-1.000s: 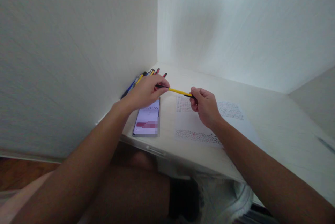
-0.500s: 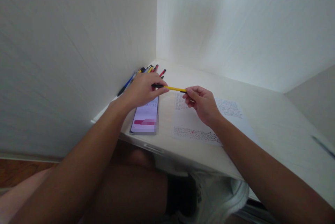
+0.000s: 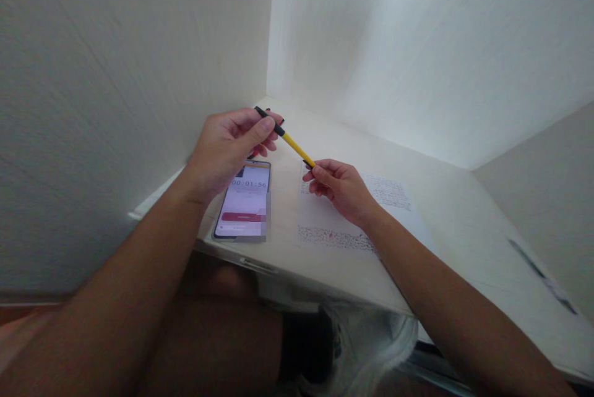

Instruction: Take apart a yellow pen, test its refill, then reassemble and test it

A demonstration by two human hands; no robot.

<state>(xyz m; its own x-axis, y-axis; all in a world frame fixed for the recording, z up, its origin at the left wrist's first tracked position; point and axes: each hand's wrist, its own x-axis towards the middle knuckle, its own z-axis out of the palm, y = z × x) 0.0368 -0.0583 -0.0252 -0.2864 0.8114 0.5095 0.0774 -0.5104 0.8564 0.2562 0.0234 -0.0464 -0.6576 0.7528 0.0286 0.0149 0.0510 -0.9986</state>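
A yellow pen [image 3: 293, 146] with black ends is held between both hands above the white desk [image 3: 445, 224]. My left hand [image 3: 227, 148] pinches its upper black end, raised over a phone [image 3: 242, 200] that lies face up with a lit screen. My right hand [image 3: 336, 185] pinches the pen's lower end, just above a printed sheet of paper [image 3: 352, 217]. The pen slants down from left to right.
White walls close in the desk on the left and at the back. A red pen tip [image 3: 253, 154] peeks out under my left hand. A dark pen [image 3: 541, 273] lies near the desk's right edge. My knees are below the desk's front edge.
My left hand has lifted with its end of the pen, tilting the pen steeper. The right hand slid left along it. The heap of pens is now hidden behind my left hand.
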